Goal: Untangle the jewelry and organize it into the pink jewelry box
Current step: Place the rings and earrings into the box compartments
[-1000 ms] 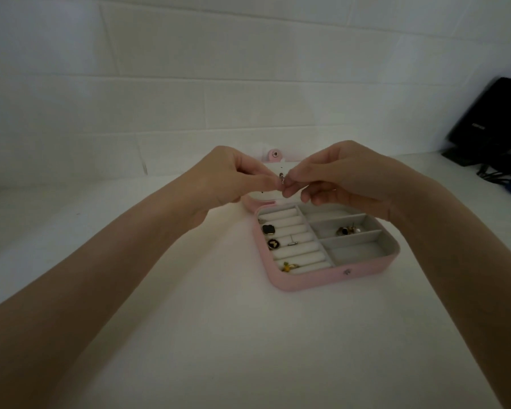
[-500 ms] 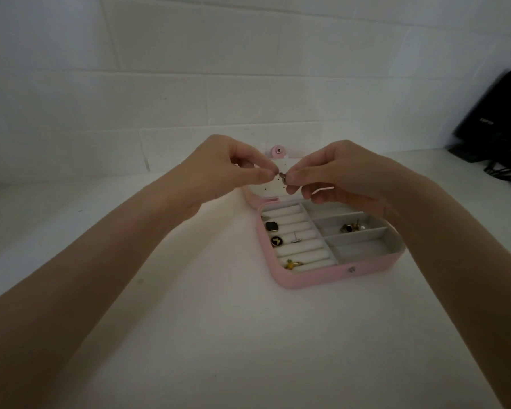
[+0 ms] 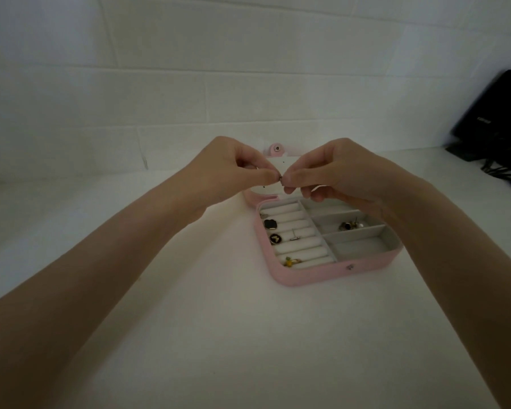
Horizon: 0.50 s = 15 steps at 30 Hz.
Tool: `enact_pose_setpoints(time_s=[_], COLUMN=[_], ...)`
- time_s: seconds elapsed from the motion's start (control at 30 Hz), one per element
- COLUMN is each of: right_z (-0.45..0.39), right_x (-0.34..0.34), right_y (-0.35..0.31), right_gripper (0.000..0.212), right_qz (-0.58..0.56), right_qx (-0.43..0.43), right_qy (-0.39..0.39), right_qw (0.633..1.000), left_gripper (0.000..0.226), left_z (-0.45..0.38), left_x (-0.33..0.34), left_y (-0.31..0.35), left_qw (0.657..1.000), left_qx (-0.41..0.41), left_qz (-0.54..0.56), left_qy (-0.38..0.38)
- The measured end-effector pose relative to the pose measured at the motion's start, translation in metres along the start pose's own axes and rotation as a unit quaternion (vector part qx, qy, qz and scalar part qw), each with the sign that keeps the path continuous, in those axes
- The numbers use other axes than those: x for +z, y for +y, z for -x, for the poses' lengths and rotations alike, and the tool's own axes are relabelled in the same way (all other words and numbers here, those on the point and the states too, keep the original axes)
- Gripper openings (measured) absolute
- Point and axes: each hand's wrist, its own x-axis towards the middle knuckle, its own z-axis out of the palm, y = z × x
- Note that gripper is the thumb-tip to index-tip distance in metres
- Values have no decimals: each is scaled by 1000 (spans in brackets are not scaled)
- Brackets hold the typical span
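Two bare forearms enter from the lower corners of the frame and converge at centre, slightly above the middle. The left hand [image 3: 233, 169] arrives from the lower left with the wrist raised and the fingers curled; thumb and forefinger pinch a small dark piece of jewelry [image 3: 281, 179]. The right hand [image 3: 337, 172] arrives from the lower right in a mirrored pose, forefinger and thumb pinching the same piece from the other side, remaining fingers curled beneath. Both hands meet fingertip to fingertip on that item, held in the air above the far edge of the pink jewelry box [image 3: 322, 273]. The item is too small to identify.

The box lies open on the white table [image 3: 189, 335], just right of frame centre, below the hands. Its lid [image 3: 276, 149] stands behind the hands, mostly hidden. The left half of the tray holds padded ring rolls carrying a black clover-shaped piece [image 3: 270, 223], a round black-and-gold piece [image 3: 275, 238], a silver stud [image 3: 294, 237] and a gold ring [image 3: 291, 262]. The right half has three compartments; the middle one holds a cluster of earrings [image 3: 350, 225].

At the far right edge, a black object [image 3: 496, 113] with dark cables [image 3: 505, 168] leans against the white brick wall [image 3: 189, 69].
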Motion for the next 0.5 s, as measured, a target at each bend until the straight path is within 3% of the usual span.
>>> enact_pose_setpoints(time_s=[0.27, 0.5], right_z=[-2, 0], right_x=[-1, 7], right_y=[7, 11], right_gripper=[4, 10], right_qz=[31, 126], right_qx=[38, 107], right_qy=[28, 39], right_qw=[998, 985], left_gripper=[7, 13], left_z=[0, -2], left_x=[0, 3], left_y=[-6, -13], left_qw=[998, 979], left_qx=[4, 12], left_qz=[-44, -177], left_qy=[-55, -102])
